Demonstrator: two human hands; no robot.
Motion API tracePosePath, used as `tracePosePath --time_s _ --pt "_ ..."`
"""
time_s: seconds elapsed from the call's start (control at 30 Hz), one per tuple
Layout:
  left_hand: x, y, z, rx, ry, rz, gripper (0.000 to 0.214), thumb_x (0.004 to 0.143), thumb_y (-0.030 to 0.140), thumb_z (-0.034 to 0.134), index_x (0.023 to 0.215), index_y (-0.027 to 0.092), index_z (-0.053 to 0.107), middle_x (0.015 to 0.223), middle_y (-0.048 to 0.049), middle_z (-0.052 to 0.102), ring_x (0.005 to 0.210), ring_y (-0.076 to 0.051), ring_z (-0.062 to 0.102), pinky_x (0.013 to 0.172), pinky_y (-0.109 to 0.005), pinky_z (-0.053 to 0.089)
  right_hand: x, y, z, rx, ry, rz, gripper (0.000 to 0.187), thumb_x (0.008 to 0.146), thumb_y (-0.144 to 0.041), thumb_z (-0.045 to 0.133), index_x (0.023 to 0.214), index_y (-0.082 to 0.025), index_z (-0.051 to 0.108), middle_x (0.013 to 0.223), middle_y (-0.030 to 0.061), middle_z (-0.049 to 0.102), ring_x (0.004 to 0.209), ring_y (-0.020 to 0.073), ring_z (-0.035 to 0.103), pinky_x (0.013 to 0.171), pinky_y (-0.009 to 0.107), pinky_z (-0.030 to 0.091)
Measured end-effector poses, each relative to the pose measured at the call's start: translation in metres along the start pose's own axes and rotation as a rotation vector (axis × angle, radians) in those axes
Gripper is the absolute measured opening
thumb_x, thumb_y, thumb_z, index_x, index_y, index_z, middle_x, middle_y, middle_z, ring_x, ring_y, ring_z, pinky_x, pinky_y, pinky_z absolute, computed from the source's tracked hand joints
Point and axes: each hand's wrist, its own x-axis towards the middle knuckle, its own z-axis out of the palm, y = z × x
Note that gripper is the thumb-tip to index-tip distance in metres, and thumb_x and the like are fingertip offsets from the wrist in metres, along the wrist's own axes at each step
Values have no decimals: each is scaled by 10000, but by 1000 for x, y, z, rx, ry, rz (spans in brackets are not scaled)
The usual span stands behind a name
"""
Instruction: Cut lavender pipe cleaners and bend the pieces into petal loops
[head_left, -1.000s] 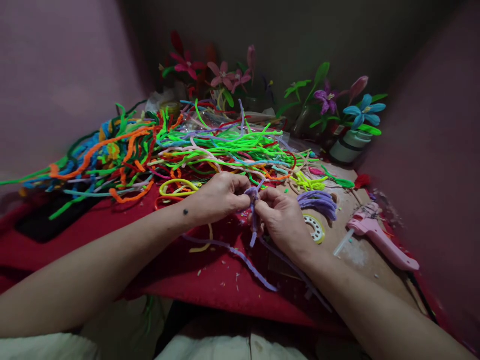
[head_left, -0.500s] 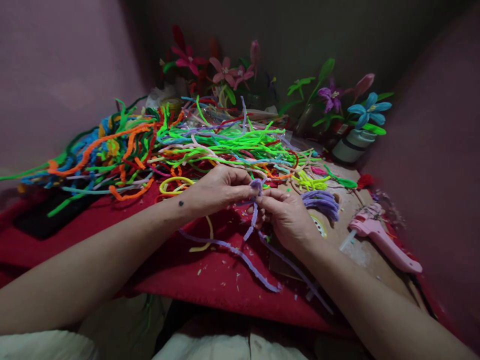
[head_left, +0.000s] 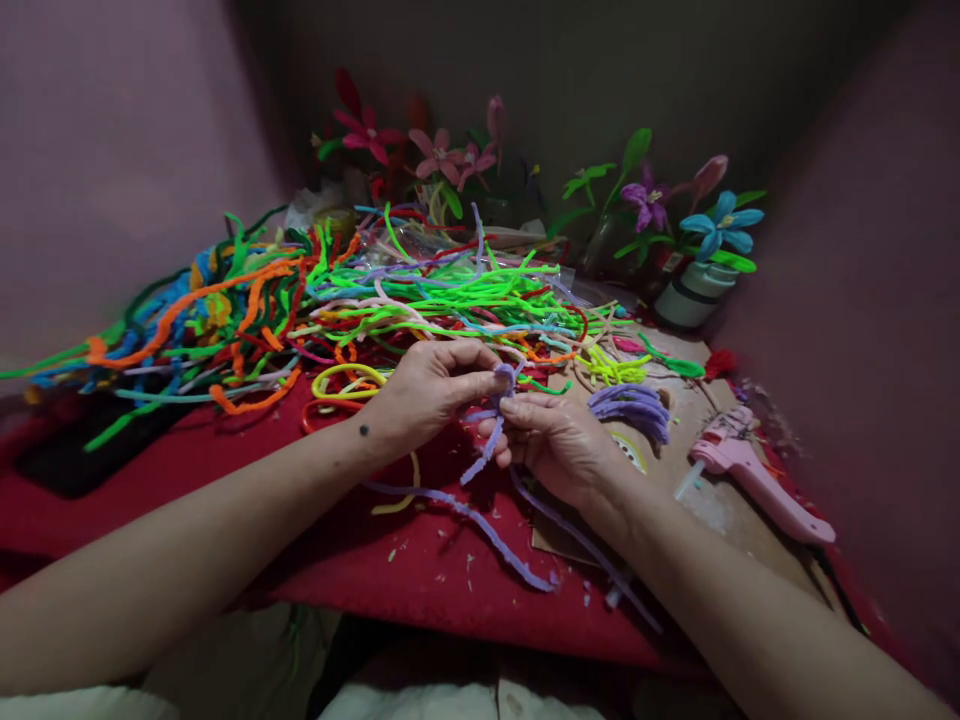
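Between my hands is a purple pipe cleaner (head_left: 491, 445), bent into a small loop at the top with its loose end hanging down to the left. My left hand (head_left: 442, 390) pinches the looped part between thumb and fingers. Just below, my right hand (head_left: 555, 435) grips the same piece with thumb and forefinger, its other fingers curled behind. Two longer purple pipe cleaners (head_left: 495, 540) lie on the red cloth under my hands. A bundle of purple pipe cleaners (head_left: 634, 410) sits to the right of my right hand.
A large heap of coloured pipe cleaners (head_left: 450, 290) spreads across the back and left. At the right, a pink glue gun (head_left: 757, 470) rests on a cardboard sheet (head_left: 675, 500). Pipe-cleaner flowers (head_left: 724, 230) stand in containers behind. A dark flat object (head_left: 67, 450) lies far left.
The purple pipe cleaner's hanging end has swung to the left. My right hand has shifted slightly left and turned, still pinching. The whole view has moved a little.
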Motion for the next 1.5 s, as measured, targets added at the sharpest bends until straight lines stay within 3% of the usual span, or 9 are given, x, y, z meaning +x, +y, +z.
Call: tracePosePath --time_s 0.13,0.23,0.4,0.63,0.87,1.03,1.17,1.37,1.5 --pt "1 0 -1 -65 -29 -68 148 692 249 634 770 128 663 692 -2 625 597 -91 527 557 -200 433 -1 -1 0 -47 17 -41 139 622 -211 720 660 -103 641 544 32 649 428 102 574 431 198 479" --pt "3 -2 -5 -144 -144 -134 202 674 219 646 859 142 672 751 -10 651 618 -100 548 581 -214 447 -2 -2 1 -104 51 -38 195 573 -247 753 652 -106 645 509 22 631 405 100 562 401 189 458" --pt "4 -5 -9 -198 -314 -188 128 702 242 624 761 132 655 642 -2 613 567 -99 529 562 -223 431 -2 -2 0 -144 15 3 207 571 -257 750 628 -100 628 522 33 636 394 97 554 380 186 439" --pt "1 -3 -1 -84 -92 -121 128 678 249 648 675 121 650 570 24 552 528 -70 459 506 -187 365 -2 -2 -1 -127 -16 27 192 601 -247 735 658 -112 611 490 9 610 415 110 572 406 195 447" --pt "-1 -2 2 47 -37 -59 155 700 266 620 694 119 669 579 13 571 539 -89 486 500 -194 373 -6 -3 3 -307 73 -99 169 653 -270 682 589 -133 607 468 -7 603 377 82 517 382 182 373" --pt "-4 -2 7 305 129 170 154 719 254 605 636 135 656 604 2 575 592 -102 508 579 -213 397 -7 -3 3 -359 124 -129 158 672 -225 631 547 -140 583 418 -17 574 320 57 421 347 179 306" --pt "-5 -4 8 398 145 294 141 738 230 586 648 143 651 611 0 571 597 -99 509 598 -215 396 -8 -3 4 -362 135 -112 171 662 -232 640 532 -140 577 406 -19 562 320 58 414 349 180 302" --pt "-3 1 5 226 79 76 145 725 239 593 633 140 643 617 5 591 610 -107 517 582 -220 403 -8 -4 5 -377 103 -102 195 660 -232 632 505 -146 550 412 -20 560 327 56 405 352 183 293" --pt "0 2 1 96 58 13 174 742 276 585 661 128 625 599 14 552 561 -84 474 517 -203 369 -7 -4 4 -364 103 -140 207 661 -215 631 494 -149 526 407 -26 552 321 50 388 343 182 266"
